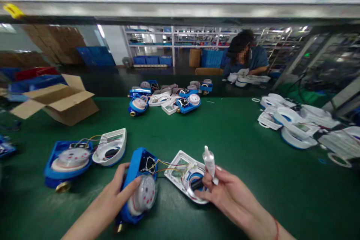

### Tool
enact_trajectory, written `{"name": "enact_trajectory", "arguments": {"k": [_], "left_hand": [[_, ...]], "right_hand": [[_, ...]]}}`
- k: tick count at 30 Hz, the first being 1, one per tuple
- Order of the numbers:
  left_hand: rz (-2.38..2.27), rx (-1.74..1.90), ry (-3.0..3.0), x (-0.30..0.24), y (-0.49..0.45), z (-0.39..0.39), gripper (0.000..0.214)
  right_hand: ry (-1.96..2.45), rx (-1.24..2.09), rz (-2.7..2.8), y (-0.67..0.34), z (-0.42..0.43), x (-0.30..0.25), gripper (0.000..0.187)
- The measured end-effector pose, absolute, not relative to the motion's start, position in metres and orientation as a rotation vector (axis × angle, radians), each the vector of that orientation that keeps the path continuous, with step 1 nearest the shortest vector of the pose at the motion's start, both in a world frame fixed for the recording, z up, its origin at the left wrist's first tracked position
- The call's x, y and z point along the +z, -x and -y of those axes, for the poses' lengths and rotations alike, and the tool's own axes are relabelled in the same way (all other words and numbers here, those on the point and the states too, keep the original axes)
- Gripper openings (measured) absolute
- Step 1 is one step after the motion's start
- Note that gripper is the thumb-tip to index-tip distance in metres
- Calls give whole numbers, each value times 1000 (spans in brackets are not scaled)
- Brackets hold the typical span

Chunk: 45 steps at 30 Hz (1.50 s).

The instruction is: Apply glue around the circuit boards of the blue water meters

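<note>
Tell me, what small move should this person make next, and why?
Perhaps tilt the small tube down toward the blue meter: the right hand holds it nozzle-up, while the left hand grips the meter.

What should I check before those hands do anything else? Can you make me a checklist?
1. Left hand has hold of the blue water meter: ok, the thumb lies against the round clear dial.
2. Right hand has hold of the small squeeze tube: ok, it is between the fingers.
3. Tube's tip points down: not ok, it points up.
4. Tube's tip is uncapped: cannot tell, too small and blurred.
5. Thin wires run from the meter to the white cover: ok, they span the gap.
6. Right fingers are clear of the cover: cannot tell, they overlap it in this view.
</note>
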<state>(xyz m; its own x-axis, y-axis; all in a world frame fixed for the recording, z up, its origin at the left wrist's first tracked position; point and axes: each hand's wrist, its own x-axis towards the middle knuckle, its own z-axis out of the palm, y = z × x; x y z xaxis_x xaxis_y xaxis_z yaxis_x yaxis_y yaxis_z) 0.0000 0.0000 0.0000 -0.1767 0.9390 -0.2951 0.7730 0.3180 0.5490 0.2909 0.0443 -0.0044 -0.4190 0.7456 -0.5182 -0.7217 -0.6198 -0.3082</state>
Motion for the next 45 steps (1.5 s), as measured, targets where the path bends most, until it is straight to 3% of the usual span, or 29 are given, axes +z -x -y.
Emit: {"name": "enact_trajectory", "arguments": {"k": [3,5,9,12,20,27,33,40,45], "left_hand": [[-2224,469,-1546,-6,-5,-6,78],[-2272,570,-1734,-3,-17,-10,77],[-1777,556,-2300,17,-65,-20,37],[-1366,239,-2460,28,-103,-29,33],[-1242,125,-2515,19,-121,-37,27],[-1460,-8,-2563,16,-113,-35,34],[-1615,-112,-2596,15,-96,-56,16],[-1514,-213,-2558,17,-102,-58,26],[-1156,-116,-2436,27,-88,-61,24]], "right_hand": [[670,2093,102,-299,-35,8,15],[640,2039,151,-305,-37,13,10],[679,1957,205,-311,-49,10,9],[703,1973,177,-308,-50,2,13],[744,1941,21,-301,-42,-4,17],[742,1872,-44,-295,-37,-1,13],[738,1877,64,-289,-29,1,17],[739,1899,98,-288,-33,-1,12],[751,1864,78,-284,-35,-2,11]]}}
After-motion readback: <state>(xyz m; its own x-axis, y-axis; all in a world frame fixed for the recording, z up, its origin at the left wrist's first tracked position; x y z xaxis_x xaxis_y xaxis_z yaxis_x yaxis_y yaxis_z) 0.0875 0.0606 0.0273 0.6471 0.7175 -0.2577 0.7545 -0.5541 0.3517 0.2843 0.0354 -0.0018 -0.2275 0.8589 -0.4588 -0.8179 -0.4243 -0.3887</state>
